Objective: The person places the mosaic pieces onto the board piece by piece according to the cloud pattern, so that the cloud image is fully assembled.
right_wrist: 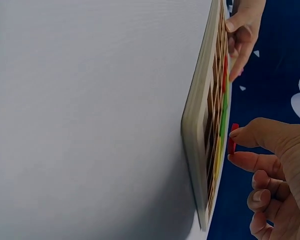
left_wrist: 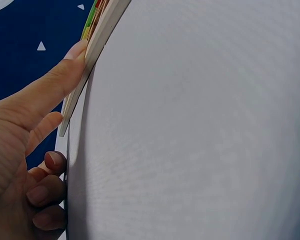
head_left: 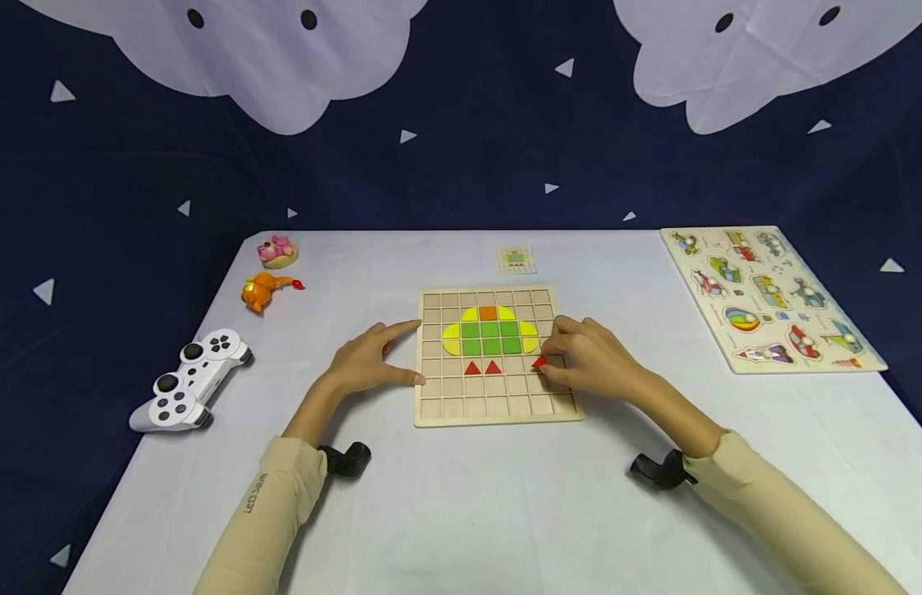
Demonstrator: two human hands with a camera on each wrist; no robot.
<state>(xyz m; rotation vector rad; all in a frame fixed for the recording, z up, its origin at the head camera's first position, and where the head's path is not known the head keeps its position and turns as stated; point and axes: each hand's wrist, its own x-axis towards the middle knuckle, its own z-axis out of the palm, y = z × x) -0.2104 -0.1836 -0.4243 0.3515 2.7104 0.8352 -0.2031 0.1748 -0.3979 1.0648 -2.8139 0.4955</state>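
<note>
A wooden grid board [head_left: 442, 405] lies on the white table, with green squares [head_left: 490, 337], an orange square [head_left: 487, 313], yellow rounded pieces [head_left: 452, 340] and two red triangles [head_left: 472, 368] set in its cells. My right hand [head_left: 591, 359] pinches a red triangle [head_left: 539, 363] between thumb and index finger, over the board's right part; the right wrist view shows this red piece [right_wrist: 233, 139] edge-on, held just above the surface. My left hand [head_left: 364, 359] touches the board's left edge with thumb and index finger spread apart, its other fingers bent underneath.
A small pattern card [head_left: 516, 259] lies behind the board. To the right is a picture puzzle board [head_left: 773, 302]. On the left are a white game controller [head_left: 193, 384], an orange toy figure [head_left: 263, 291] and a pink toy figure [head_left: 278, 250]. A dark patterned cloth [head_left: 476, 165] hangs behind the table.
</note>
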